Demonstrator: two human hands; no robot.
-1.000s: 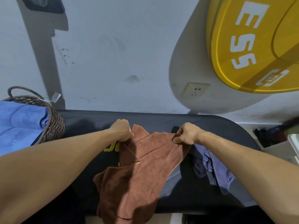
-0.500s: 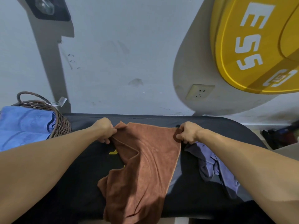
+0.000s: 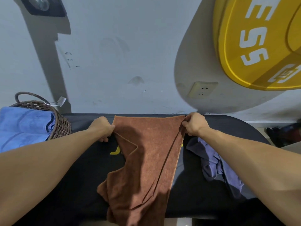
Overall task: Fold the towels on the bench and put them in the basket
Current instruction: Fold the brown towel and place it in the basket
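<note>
The yellow disc (image 3: 260, 43) on the wall carries white block letters, "ESS" readable, the rest cut off by the frame. A yellow mark, partly covered, shows on the black bench (image 3: 84, 168) just left of the brown towel (image 3: 146, 160); you cannot read it. A small white tag (image 3: 61, 101) hangs from the basket handle, with no legible writing.

Your left hand (image 3: 102, 128) curls round the brown towel's far left corner, and your right hand (image 3: 193, 124) pinches the far right corner. The far edge runs straight between them along the back of the bench. The towel is a plush, velvety cloth with a stitched hem; its near part lies creased and drapes over the front edge.

A purple towel (image 3: 211, 162) lies crumpled on the bench under your right forearm. The wicker basket (image 3: 60, 124) sits at the left end, holding a folded blue towel (image 3: 24, 126). A pale socket (image 3: 202, 89) sits on the wall.
</note>
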